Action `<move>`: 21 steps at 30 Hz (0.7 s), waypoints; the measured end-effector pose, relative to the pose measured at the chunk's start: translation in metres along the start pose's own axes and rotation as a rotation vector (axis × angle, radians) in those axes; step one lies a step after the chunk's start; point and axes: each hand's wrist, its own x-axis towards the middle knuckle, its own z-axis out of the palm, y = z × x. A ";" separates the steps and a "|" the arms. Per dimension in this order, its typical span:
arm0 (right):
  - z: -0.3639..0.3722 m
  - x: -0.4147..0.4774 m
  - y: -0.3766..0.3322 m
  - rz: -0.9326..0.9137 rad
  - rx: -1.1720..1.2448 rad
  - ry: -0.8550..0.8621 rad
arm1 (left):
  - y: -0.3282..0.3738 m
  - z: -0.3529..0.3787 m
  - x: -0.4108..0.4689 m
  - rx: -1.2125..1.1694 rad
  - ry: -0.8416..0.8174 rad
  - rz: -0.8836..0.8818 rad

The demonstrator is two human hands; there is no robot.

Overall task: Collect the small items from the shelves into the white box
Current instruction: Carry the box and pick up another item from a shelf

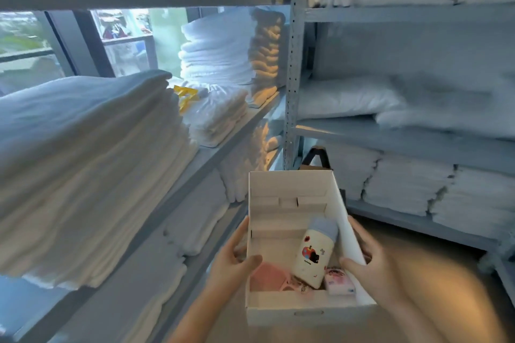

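I carry the white box [289, 184] in front of me, low in the middle of the view. My left hand [232, 256] grips its left wall, thumb hooked over the rim. My right hand [367, 256] grips the right wall the same way. Inside lies a cream bottle [313, 255] with a blue cap and a cartoon print, leaning toward the right wall. Beside it sit a pink soft item [266, 277] and a small pink-and-white packet [338, 282].
Grey metal shelves surround me. Stacked white towels [92, 170] fill the left shelf, with a yellow tag [185, 96] on a bundle behind them. Pillows [390, 103] and folded linen [412, 186] fill the right shelves. A perforated upright post [294, 69] stands between.
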 end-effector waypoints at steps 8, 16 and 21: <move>0.019 0.166 0.025 -0.029 -0.103 -0.161 | 0.002 0.005 0.113 -0.158 0.187 -0.051; 0.020 0.326 0.067 0.023 -0.103 -0.167 | -0.019 0.012 0.285 -0.182 0.155 -0.059; -0.013 0.408 0.083 0.079 -0.075 -0.025 | 0.003 0.043 0.400 -0.103 0.019 -0.024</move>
